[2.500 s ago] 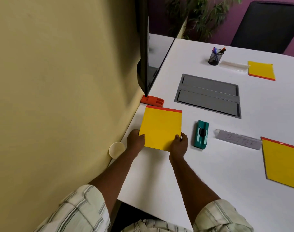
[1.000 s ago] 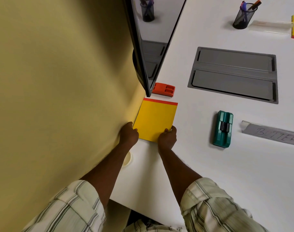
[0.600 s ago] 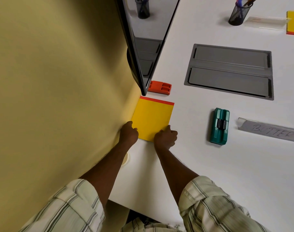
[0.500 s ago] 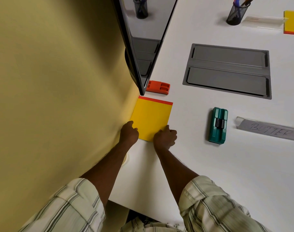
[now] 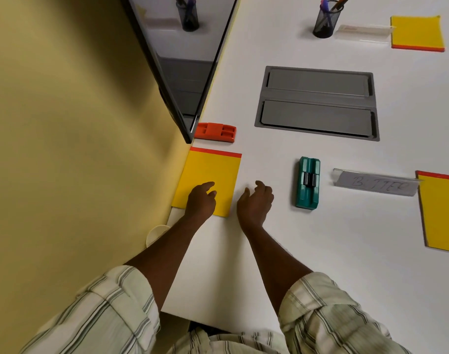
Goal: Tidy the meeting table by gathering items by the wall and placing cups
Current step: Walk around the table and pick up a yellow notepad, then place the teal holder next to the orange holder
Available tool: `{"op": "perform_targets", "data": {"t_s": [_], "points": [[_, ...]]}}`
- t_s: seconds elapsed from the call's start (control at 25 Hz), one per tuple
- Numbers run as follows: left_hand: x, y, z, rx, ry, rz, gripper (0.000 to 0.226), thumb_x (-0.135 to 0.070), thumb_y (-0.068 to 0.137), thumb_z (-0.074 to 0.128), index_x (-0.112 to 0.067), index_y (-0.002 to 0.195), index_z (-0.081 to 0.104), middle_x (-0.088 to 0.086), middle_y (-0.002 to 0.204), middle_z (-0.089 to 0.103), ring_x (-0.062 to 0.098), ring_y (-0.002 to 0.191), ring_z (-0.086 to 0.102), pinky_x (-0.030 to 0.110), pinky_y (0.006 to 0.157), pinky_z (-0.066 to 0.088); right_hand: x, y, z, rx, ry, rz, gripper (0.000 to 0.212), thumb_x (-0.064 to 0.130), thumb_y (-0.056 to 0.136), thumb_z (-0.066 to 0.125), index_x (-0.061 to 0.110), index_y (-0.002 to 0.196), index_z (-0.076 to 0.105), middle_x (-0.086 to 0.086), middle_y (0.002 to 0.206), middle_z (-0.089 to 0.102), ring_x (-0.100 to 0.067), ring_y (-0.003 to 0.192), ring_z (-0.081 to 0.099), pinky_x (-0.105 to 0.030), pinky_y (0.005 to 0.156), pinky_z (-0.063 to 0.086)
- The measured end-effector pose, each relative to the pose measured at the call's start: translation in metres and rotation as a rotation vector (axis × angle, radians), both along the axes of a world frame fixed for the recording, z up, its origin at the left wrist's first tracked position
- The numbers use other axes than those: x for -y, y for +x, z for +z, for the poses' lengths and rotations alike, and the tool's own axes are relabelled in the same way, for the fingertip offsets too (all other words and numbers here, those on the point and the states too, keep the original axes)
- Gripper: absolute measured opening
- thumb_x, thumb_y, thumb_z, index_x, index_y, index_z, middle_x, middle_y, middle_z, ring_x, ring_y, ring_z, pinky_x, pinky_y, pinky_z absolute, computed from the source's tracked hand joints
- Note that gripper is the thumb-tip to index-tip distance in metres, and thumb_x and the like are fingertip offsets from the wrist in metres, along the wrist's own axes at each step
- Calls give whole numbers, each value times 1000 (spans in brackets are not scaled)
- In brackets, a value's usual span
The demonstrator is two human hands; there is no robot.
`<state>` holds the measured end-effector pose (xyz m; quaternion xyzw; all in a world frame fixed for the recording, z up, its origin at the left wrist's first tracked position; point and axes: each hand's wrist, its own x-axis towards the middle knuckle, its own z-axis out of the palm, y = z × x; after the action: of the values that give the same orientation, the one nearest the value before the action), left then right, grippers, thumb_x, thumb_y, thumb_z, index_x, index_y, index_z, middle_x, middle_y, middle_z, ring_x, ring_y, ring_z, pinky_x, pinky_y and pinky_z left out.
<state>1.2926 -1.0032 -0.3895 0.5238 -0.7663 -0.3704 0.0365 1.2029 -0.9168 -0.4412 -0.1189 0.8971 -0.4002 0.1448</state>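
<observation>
Pad [image 5: 210,175], yellow with an orange strip along its far edge, lies flat on the white tabletop [image 5: 333,251], its left edge against the yellow wall [image 5: 65,149]. Nearer along that wall, the pale rim of a cup [image 5: 155,232] shows at the tabletop's left edge, partly behind the left forearm; whether it stands on the tabletop cannot be told. A dark screen [image 5: 182,60] runs along the wall on the far side, its near corner just beyond the pad.

The left hand [image 5: 200,200] is over the pad's near right corner. Its fingers [image 5: 208,186] are loosely bent and a little spread, the forefinger reaching out over the yellow sheet, pinching nothing. Whether they touch the pad cannot be told. Just beyond the pad, an orange block [image 5: 215,132] lies beside the screen's corner.

The right hand [image 5: 255,200] is just right of the pad's right edge, apart from it. Its fingers [image 5: 263,186] are loosely curled and hold nothing.

To the right lies a green block [image 5: 307,183], lengthwise near to far. Beyond it a grey hatch [image 5: 317,103] is set into the tabletop, and farther still stands a mesh pen pot [image 5: 325,19]. Right of the green block lies a grey name card [image 5: 376,185], its lettering blurred. A clear holder [image 5: 363,30] lies right of the pen pot, touching a far pad [image 5: 417,33]. Another yellow pad, the right pad [image 5: 440,213], is cut off by the right edge.
</observation>
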Motion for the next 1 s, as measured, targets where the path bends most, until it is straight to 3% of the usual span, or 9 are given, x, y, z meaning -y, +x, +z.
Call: {"op": "perform_targets", "data": {"t_s": [0.16,0.28,0.44,0.6,0.8,1.0], "points": [[-23,-19,-2,11,-41,-96,37,-21,98,46,-7,132,53,14,137,52,28,127,48,31,101,40,-22,-30,14,-206,-31,-213,28,24,88,60,9,111,56,-9,109,55,-27,103,52,-34,87,40],[-40,-34,-5,39,-32,-129,45,-28,99,43,-4,136,45,15,140,49,28,129,44,33,104,36,-37,-54,19,-297,51,-321,33,27,83,65,6,106,55,-13,108,54,-33,102,52,-42,86,42],[-56,-53,-7,50,6,-147,53,-34,97,44,-4,141,37,15,144,43,28,133,40,35,107,35,-56,-78,15,-245,270,-340,54,41,78,68,7,115,48,-14,115,48,-34,107,48,-45,86,41],[-62,-67,-9,67,9,-169,54,-36,97,44,-3,140,37,16,142,44,29,131,41,37,106,36,-62,-89,6,-138,301,-277,82,49,72,72,7,132,36,-17,128,41,-35,115,42,-46,94,40],[-62,-74,-12,103,5,-193,54,-37,97,43,-4,139,38,16,142,43,29,131,40,37,106,36,-65,-98,-7,-12,291,-265,91,36,79,71,2,146,20,-20,134,42,-36,121,41,-46,101,37],[-55,-76,-15,122,6,-176,55,-38,98,42,-3,140,37,17,141,44,30,131,40,38,106,35,-68,-100,-15,-29,208,-272,68,11,84,63,-3,141,29,-20,134,45,-36,123,41,-43,106,34]]}}
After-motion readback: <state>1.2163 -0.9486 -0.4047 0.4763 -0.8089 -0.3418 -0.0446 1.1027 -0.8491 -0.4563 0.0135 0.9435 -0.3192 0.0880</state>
